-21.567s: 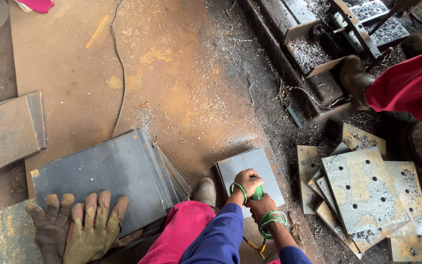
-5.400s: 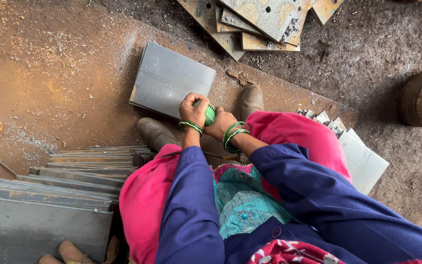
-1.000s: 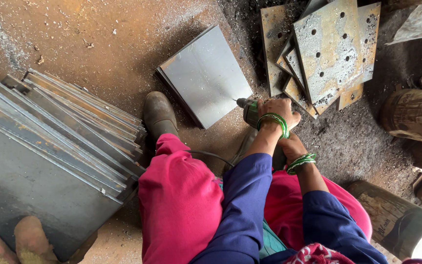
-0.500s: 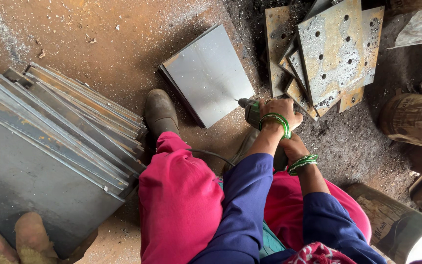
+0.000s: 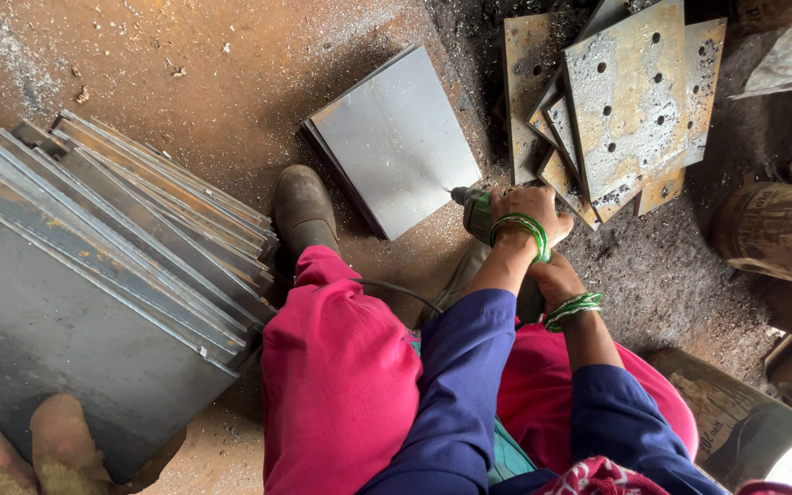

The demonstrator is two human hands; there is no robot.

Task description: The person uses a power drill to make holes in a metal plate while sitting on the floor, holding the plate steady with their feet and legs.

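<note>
Sleeves in blue lead to both hands at the drill (image 5: 480, 213). The right hand (image 5: 556, 280) is clenched on its lower body, the left hand (image 5: 532, 209) clenched on its top. Its tip touches the grey plate (image 5: 396, 137) on the floor (image 5: 185, 82); drilled plates (image 5: 630, 101) lie beyond.

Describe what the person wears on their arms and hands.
Both arms are in long, dark blue sleeves pushed up above the wrists. The left hand and right hand are bare, without gloves. Each wrist carries a stack of thin green bangles.
</note>
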